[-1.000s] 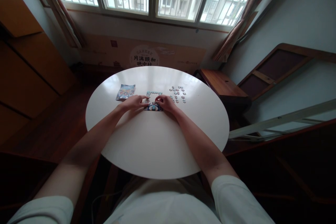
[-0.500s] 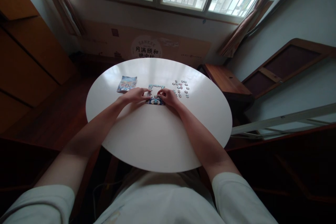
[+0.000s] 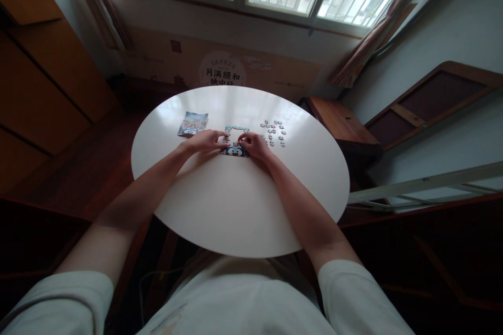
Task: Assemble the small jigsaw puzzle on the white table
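Note:
A small jigsaw puzzle (image 3: 234, 151) lies on the white table, its frame and lower rows joined around a pale gap in the middle. My left hand (image 3: 208, 141) rests at its left edge, thumb and fingers apart, touching the border. At the right side of the gap, my right hand (image 3: 253, 144) has thumb and forefinger pinched together over the puzzle. Whatever is between those fingertips is too small to make out, though it looks like a puzzle piece. Several loose puzzle pieces (image 3: 272, 131) are spread on the table just right of my right hand.
A blue printed packet (image 3: 193, 123) lies left of the puzzle on the round white table (image 3: 243, 209). Beyond the table's right edge stands a wooden stool or cabinet (image 3: 340, 120). A printed cardboard panel (image 3: 157, 63) leans under the window.
The view has shifted slightly, moving everything a little to the right. Both hands keep nearly the same place at the puzzle, the right one still pinching at the gap.

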Tool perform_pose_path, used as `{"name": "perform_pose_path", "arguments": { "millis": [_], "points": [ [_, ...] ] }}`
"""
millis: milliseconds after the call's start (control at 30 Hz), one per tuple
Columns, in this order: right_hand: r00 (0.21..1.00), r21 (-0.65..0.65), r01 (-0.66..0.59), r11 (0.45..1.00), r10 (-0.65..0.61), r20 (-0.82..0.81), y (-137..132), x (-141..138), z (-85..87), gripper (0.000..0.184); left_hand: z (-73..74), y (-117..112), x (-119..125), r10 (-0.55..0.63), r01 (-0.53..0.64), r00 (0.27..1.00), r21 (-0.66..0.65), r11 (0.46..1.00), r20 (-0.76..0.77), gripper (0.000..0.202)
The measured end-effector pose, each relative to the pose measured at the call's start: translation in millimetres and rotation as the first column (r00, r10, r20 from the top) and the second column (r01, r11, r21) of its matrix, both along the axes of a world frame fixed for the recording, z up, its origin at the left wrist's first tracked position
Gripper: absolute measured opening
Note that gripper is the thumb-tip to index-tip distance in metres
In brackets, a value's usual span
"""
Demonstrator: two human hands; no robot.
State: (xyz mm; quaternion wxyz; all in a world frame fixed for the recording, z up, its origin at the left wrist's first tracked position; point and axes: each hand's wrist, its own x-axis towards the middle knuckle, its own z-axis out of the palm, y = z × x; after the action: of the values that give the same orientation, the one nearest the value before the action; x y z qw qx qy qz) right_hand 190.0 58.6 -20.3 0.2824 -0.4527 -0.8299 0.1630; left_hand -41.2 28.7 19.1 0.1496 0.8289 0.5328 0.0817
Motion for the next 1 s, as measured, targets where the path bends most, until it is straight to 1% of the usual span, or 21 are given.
{"name": "perform_pose_path", "arguments": {
  "millis": [267, 700, 867, 1000],
  "points": [
    [1.0, -0.003, 0.012, 1.0, -0.012, 0.011, -3.2, -1.4, 3.7, 0.023, -0.4, -0.5, -0.4, 0.009, -0.009, 1.0, 0.005, 1.0, -0.007, 0.061],
    [1.0, -0.005, 0.004, 1.0, -0.004, 0.008, -0.4, -0.5, 0.7, 0.024, 1.2, -1.2, 0.7, 0.012, -0.012, 1.0, 0.001, 1.0, -0.007, 0.059],
    [1.0, -0.013, 0.012, 1.0, -0.011, 0.012, -1.6, -0.4, 2.0, 0.023, 2.2, -1.9, 1.1, 0.016, -0.016, 1.0, -0.01, 1.0, -0.018, 0.063],
    [1.0, -0.021, 0.01, 1.0, -0.009, 0.011, -2.0, -0.3, 2.9, 0.024, 4.3, -3.2, 2.3, 0.019, -0.019, 1.0, -0.007, 1.0, -0.02, 0.062]
  ]
}}
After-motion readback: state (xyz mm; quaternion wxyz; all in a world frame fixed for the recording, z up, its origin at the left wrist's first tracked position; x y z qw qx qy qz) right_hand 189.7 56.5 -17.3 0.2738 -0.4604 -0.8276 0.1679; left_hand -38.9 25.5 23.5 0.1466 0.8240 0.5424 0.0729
